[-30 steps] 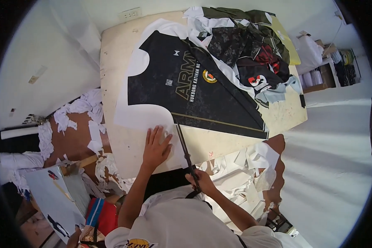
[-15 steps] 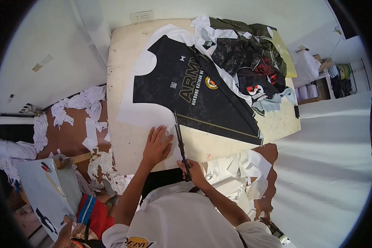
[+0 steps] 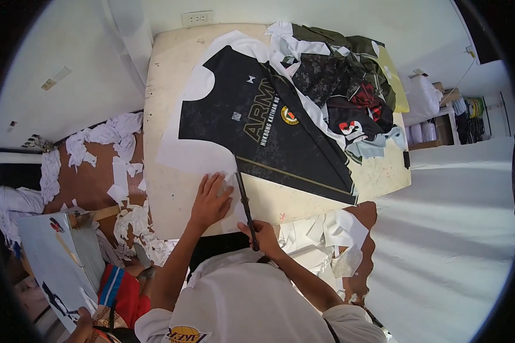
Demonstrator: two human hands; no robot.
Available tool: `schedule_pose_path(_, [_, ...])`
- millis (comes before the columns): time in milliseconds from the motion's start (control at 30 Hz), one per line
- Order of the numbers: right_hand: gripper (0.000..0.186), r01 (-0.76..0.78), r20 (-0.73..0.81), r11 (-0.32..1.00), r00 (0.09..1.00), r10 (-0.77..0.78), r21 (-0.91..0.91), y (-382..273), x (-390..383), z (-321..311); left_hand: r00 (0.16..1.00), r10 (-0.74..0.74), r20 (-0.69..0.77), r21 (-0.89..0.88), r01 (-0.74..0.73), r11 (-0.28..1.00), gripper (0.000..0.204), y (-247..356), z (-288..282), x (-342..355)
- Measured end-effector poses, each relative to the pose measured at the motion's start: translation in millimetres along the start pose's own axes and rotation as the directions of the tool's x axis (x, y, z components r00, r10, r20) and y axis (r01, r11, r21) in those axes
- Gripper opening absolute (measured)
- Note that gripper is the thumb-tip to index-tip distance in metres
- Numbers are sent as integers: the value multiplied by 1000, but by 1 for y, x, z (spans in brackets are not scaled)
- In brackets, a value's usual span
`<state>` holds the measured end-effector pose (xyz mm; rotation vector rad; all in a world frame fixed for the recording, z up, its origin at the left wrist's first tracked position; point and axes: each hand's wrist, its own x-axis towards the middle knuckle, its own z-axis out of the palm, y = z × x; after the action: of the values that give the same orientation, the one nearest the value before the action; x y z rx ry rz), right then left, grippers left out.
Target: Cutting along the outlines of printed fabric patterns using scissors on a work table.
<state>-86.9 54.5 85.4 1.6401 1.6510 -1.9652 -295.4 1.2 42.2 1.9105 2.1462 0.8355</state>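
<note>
A black printed shirt panel [image 3: 212, 121] lies on the table, its white fabric margin [image 3: 180, 153] along the left side. Its right part is folded over on itself. My left hand [image 3: 210, 201] rests flat on the white margin, fingers spread. Long dark scissors [image 3: 244, 199] are gripped by their handles in my right hand [image 3: 263, 237], just off the table's near edge. Their tips point away from me and meet the fabric at the panel's lower left corner, beside my left fingertips. Whether the blades are fully together is hard to make out.
Dark, olive and red garments [image 3: 340, 86] are heaped at the table's [image 3: 171, 197] far right. White scraps [image 3: 134, 231] litter the floor at left, with more scraps [image 3: 320, 240] below the near edge. Another person's hand [image 3: 81, 323] shows at lower left beside a pale board [image 3: 57, 251].
The whole view has shifted slightly, so the table and panel sit a little farther left. My left hand stays flat on the margin and my right hand still holds the scissors.
</note>
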Motion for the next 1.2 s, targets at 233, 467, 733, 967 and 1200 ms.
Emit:
schedule_pose_path(233, [59, 84, 23, 975, 996, -81, -207, -7, -5, -37, 1000, 8, -15, 3, -8, 1000, 26, -2, -3, -3])
schedule_pose_path(467, [47, 89, 86, 897, 995, -57, -434, -7, 9, -69, 997, 72, -33, 7, -72, 997, 18, -5, -3, 1])
schedule_pose_path(733, [56, 108, 154, 857, 988, -34, -504, -9, 30, -115, 999, 26, 22, -1, -26, 1000, 23, -6, -3, -1])
schedule_pose_path(967, [42, -18, 296, 956, 949, 109, -294, -52, 33, -121, 999, -1, 39, 2, 1, 1000, 59, -5, -4, -1])
schedule_pose_path(1200, [38, 28, 348, 964, 935, 69, -266, -63, 56, -109, 996, -35, 78, 4, 34, 999, 70, -3, 0, -1])
